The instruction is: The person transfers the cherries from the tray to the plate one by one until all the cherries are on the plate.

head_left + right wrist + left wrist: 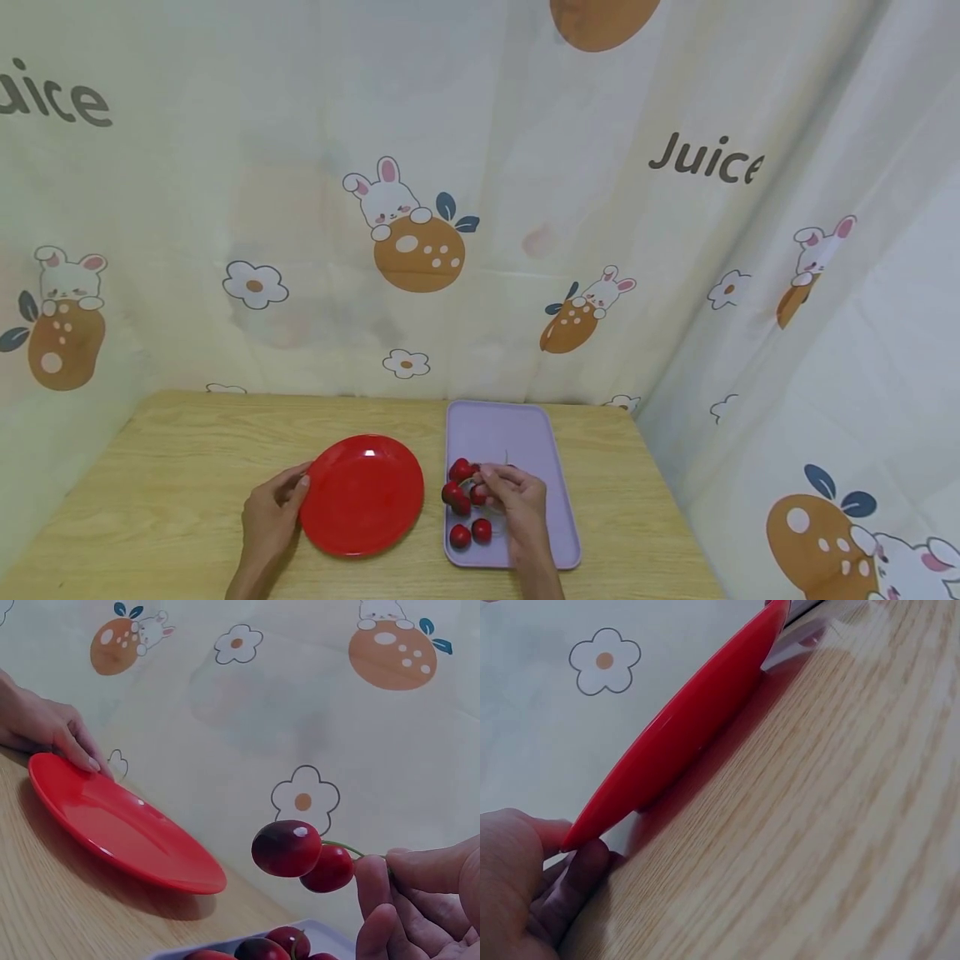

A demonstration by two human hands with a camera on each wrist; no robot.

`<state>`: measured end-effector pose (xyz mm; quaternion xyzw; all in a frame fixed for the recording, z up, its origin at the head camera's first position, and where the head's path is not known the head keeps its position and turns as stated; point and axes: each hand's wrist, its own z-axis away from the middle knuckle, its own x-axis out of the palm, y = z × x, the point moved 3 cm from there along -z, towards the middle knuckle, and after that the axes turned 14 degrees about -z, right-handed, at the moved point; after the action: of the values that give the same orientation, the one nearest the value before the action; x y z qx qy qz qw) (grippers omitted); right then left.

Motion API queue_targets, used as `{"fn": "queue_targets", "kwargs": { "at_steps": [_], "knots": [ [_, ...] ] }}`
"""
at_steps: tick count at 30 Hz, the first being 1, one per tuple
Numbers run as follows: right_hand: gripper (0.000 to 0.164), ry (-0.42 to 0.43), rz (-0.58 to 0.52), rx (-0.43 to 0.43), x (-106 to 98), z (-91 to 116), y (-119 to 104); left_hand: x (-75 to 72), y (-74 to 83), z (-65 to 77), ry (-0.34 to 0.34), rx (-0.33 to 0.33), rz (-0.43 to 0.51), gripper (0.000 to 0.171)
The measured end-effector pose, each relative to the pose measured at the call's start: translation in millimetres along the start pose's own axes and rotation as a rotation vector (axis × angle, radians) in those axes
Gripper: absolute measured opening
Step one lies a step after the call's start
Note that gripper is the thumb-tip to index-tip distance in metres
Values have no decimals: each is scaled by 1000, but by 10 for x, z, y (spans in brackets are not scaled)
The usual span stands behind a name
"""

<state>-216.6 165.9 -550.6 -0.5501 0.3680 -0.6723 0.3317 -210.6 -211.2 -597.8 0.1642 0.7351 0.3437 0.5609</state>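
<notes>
My left hand [268, 512] grips the left rim of an empty red plate [363, 496], thumb on top and fingers under the edge, as the left wrist view shows. Over a light purple tray [501, 429], my right hand [519, 500] pinches the green stem [341, 845] of a pair of dark red cherries. In the right wrist view one held cherry [285, 849] hangs in front of the other [328, 870], both above the tray. More cherries [461, 536] lie in the tray's left and near part, partly hidden behind my right hand.
Plate and tray stand side by side on a wooden table [187, 467], a narrow gap between them. A pale curtain [300, 167] printed with rabbits, fruit and flowers hangs behind the table and along both sides.
</notes>
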Motion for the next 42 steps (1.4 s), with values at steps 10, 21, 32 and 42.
{"fn": "queue_targets", "kwargs": {
  "at_steps": [10, 21, 32, 42],
  "knots": [
    [20, -18, -11, 27, 130, 39, 96, 6, -12, -8, 18, 13, 9, 29],
    [20, -15, -7, 50, 231, 23, 128, 7, -26, -14, 8, 11, 10, 29],
    [28, -11, 16, 67, 271, 9, 130, 11, -23, -2, -55, -18, 13, 32],
    [23, -29, 15, 61, 325, 6, 108, 10, -13, -17, -23, 1, 7, 30]
  ]
}}
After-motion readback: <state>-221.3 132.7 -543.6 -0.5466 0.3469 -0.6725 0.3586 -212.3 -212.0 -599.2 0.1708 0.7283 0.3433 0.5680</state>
